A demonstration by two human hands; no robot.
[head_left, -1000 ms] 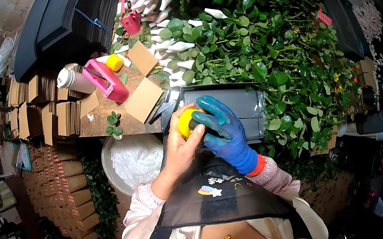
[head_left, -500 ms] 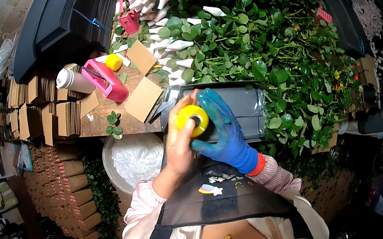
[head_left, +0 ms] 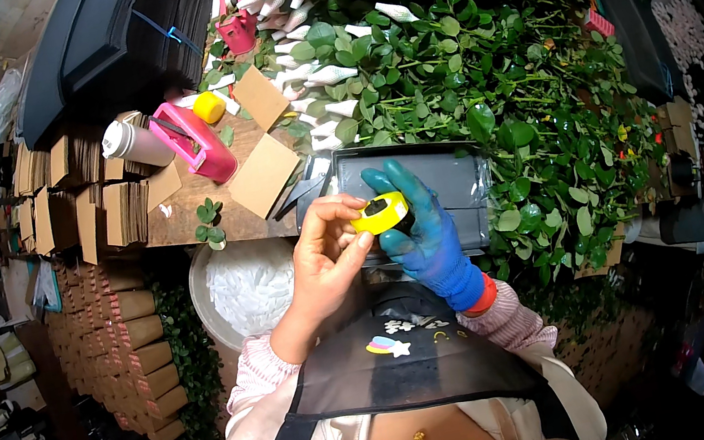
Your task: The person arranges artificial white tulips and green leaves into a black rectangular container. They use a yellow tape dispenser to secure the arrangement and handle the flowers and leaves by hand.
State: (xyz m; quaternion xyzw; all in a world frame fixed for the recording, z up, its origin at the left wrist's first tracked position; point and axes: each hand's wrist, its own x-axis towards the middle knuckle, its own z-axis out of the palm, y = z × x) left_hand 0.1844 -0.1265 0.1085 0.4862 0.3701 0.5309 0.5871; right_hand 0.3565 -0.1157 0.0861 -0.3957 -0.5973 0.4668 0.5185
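Note:
My bare left hand [head_left: 330, 246] pinches a roll of yellow tape [head_left: 385, 214] between thumb and fingers, with its dark hollow centre tilted toward me. Close against the roll's right side is my right hand [head_left: 420, 228], in a blue knitted glove coated green on the palm and fingers. Its fingers are stretched out and apart around the roll; whether the gloved thumb touches the tape I cannot tell. Both hands are over the near edge of a dark grey tray [head_left: 445, 170] on the bench. A grey flat blade-like piece [head_left: 300, 195] lies left of the tray.
Leafy stems [head_left: 499, 104] with white mesh-wrapped heads [head_left: 332, 75] cover the right and back. On the wooden bench [head_left: 196, 222] are cardboard pieces [head_left: 265, 176], a pink holder [head_left: 208, 155], a second yellow roll [head_left: 209, 107] and a white bottle [head_left: 136, 145]. Below, a tub [head_left: 201, 304] holds white strips.
The tape roll has shifted slightly right and turned from facing me to a tilt. My left fingers have curled to pinch its edge, and the gloved fingers have spread apart.

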